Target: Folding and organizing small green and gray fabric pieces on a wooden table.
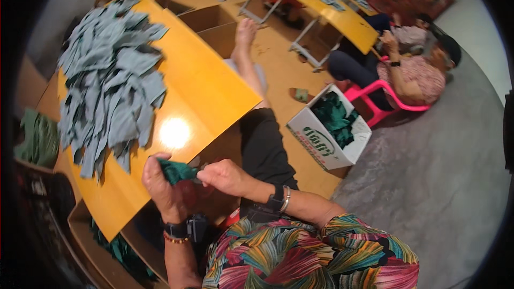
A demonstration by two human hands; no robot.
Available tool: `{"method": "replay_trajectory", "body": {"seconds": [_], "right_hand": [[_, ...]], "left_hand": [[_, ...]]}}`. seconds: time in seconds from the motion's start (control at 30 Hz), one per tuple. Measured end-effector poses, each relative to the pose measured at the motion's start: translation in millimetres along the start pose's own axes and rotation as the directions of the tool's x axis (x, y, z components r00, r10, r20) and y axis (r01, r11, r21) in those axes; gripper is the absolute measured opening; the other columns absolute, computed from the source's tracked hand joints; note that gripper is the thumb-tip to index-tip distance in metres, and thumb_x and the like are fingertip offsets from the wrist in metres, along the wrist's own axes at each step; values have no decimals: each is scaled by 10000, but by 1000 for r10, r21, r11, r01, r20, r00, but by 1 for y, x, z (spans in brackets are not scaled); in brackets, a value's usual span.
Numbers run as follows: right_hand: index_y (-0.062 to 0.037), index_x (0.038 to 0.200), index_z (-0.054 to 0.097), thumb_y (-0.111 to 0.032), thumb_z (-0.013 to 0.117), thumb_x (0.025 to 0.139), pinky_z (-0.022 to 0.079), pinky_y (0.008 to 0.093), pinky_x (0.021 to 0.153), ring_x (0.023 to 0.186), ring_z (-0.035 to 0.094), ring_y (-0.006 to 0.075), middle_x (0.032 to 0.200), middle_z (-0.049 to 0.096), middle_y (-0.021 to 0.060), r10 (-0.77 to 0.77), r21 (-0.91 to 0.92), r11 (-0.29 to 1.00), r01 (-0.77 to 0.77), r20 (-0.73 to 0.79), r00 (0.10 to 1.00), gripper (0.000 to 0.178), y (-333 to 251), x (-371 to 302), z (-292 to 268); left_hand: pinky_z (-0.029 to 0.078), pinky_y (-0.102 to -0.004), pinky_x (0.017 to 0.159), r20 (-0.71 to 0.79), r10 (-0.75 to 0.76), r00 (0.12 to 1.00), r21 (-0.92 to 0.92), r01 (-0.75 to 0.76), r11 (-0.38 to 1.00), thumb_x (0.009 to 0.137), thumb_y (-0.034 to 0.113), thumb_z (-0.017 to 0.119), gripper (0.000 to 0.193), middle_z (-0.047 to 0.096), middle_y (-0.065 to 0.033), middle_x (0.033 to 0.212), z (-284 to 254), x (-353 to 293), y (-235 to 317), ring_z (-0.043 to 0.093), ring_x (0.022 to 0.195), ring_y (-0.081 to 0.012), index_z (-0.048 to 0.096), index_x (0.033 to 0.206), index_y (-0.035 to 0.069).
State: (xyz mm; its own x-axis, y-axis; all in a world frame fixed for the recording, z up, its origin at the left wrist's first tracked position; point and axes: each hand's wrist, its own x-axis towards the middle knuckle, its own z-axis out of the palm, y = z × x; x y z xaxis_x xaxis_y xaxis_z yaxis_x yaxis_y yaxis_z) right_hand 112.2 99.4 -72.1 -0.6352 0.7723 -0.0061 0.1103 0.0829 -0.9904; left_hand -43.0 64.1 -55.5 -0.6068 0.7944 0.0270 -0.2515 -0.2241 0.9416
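A small bunched piece of dark green cloth (179, 171) is stretched between my two hands, just off the near right edge of the yellow table (209, 83). My left hand (159, 184) holds its left end, thumb up along the cloth. Pinched in the closed fingers of my right hand (227, 177) is the other end; the exact grip is hidden behind the knuckles. On the table to the left lies a large loose heap of grey-blue cloth pieces (110, 83), many of them long and narrow.
A white carton (300, 124) of green cloth pieces (333, 118) stands right of my leg. Below the table's left end is a cardboard box (80, 234) with more green cloth. Two people sit at a far table (356, 27), one on a pink chair (393, 99). My bare foot (245, 33) stretches ahead.
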Motion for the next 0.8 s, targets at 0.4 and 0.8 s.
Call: {"method": "replay_trajectory", "body": {"seconds": [0.4,0.8], "right_hand": [[-50,592,578,-293,505,879,260,225,326,354,358,68,452,428,-18,234,414,868,-273,144,962,384,-17,9,11],[-5,590,589,-301,527,817,427,362,510,507,552,208,529,570,92,-77,-201,977,70,-25,997,378,-7,6,-13]], "left_hand": [[306,-181,446,48,-17,999,-129,23,991,908,329,491,293,444,25,578,30,-2,21,427,492,-47,511,796,59],[339,-184,389,105,-139,985,-28,143,989,903,379,472,348,515,-25,588,6,5,16,490,448,-102,530,819,46]]}}
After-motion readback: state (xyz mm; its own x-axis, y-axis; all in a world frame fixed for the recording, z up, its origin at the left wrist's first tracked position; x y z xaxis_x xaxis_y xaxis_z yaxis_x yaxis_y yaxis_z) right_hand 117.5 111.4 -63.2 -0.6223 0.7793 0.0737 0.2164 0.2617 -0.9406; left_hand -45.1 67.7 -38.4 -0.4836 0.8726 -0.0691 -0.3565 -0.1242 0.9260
